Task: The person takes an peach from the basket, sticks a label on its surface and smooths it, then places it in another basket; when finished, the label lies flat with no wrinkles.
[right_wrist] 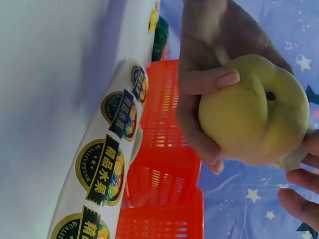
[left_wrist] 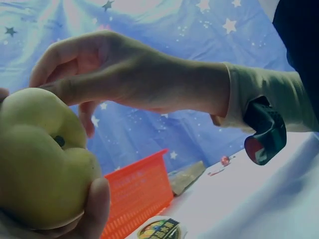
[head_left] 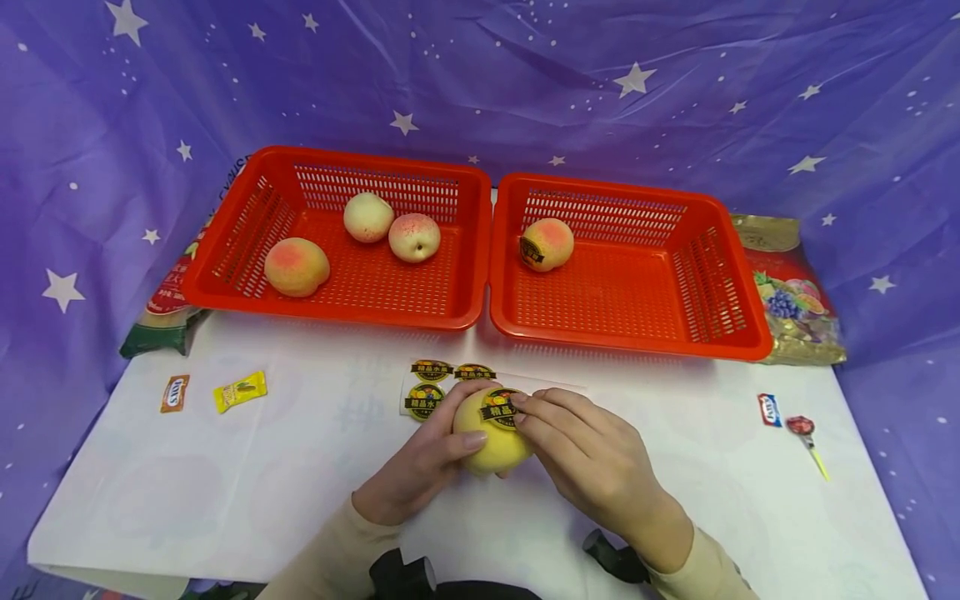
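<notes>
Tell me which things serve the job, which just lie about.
Likely the job's:
round yellow peach
round black-and-gold stickers
four pink-tinged peaches
two red plastic baskets

Likely just lying about:
small yellow wrapped sweet
small orange-brown wrapped sweet
small red-blue wrapped sweet
round red lollipop
two red-printed bags

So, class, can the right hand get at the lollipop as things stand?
Probably yes: nothing seems to stand between the right hand and the lollipop; the small packet lies beside it. That hand touches the sticker on the yellow peach, so would first have to leave it.
</notes>
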A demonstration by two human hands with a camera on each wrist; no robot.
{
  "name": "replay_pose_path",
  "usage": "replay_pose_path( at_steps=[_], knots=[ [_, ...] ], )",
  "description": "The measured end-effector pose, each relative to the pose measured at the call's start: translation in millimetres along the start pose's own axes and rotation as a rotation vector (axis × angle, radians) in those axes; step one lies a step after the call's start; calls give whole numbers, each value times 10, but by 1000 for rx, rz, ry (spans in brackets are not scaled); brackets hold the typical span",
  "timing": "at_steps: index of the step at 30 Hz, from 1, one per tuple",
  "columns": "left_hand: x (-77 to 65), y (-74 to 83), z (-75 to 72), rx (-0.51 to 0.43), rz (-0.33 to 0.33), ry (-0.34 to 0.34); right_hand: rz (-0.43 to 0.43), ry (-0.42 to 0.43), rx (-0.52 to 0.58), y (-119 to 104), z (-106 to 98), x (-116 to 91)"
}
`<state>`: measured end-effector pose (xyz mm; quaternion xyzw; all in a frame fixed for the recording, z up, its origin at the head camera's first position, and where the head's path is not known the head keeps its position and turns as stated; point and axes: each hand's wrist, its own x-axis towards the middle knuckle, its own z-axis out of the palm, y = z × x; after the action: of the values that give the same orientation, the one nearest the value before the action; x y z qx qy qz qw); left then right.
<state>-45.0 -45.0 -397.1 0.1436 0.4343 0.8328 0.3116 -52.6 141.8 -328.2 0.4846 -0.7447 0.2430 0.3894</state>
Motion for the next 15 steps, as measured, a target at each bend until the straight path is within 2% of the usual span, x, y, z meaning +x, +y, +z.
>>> replay_pose_path(
  at_steps=[4,10,15],
  knots=[
    [5,18,-23,35,-16,17,-22,-44,-10,9,-9,-10],
    [7,6,-42,64,-36,30,-12,-158,21,15,-24,-42],
    [11,7,-59,128,-40,74,24,-161,101,19,-1,-55]
  ],
)
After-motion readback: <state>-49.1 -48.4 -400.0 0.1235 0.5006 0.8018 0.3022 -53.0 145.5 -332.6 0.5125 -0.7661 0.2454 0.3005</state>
